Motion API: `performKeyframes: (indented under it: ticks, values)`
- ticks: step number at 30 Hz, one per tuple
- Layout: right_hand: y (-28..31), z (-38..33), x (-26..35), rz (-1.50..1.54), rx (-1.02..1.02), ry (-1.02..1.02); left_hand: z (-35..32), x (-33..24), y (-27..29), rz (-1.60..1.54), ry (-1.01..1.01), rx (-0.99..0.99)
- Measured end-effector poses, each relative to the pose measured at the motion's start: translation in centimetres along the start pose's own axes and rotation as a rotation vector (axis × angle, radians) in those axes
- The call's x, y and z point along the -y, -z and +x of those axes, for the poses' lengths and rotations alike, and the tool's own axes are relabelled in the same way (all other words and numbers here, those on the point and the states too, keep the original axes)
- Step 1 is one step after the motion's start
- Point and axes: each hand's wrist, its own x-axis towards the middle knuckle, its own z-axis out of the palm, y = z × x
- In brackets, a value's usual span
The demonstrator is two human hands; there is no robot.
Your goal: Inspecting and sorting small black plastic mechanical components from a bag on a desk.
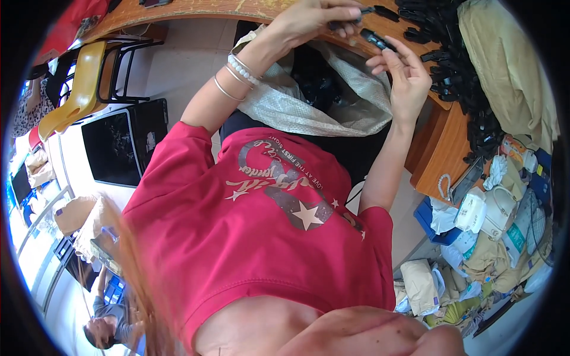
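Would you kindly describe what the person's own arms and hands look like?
The sleeves are short and crimson. The left forearm wears a white beaded bracelet and two thin, silvery bangles; the right forearm shows no jewellery. The left hand and right hand are ungloved.

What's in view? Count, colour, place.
black piece: one, black, in right hand
dark piece: one, blackish, in left hand
loose pieces: uncountable pile, black, upper right
woven sack: one, whitish, lap
table: one, brown, top
cloth bundle: one, beige, upper right
chair: one, yellow, upper left
panels: two, black, left
bin: one, blue, right
packages: many, brown and white, lower right
other people: at least two, mixed clothes, left
bracelets: several, white and silvery, left wrist
shirt: one, red, torso
left hand: one, bare, top
right hand: one, bare, top
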Motion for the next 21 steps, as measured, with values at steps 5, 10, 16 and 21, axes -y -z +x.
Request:
performKeyframes:
  ticks: [5, 10, 16, 21]
  values:
    - [0.0, -0.9, 1.9, 0.068, -0.055, -0.011, 0.4, -0.9, -1.4, 0.067, 0.169, 0.116]
    - [-1.3, -0.9, 0.2, 0.109, -0.157, 0.085, -1.0, -2.4, -3.2, 0.193, 0.123, 0.027]
    - [-2.2, -0.7, -0.3, 0.222, -0.342, 0.133, -1.5, -0.3, -4.1, 0.508, -0.243, 0.105]
    - [-2.8, -0.6, -0.1, 0.247, -0.38, 0.204, -1.9, -0.1, -4.0, 0.56, -0.35, 0.063]
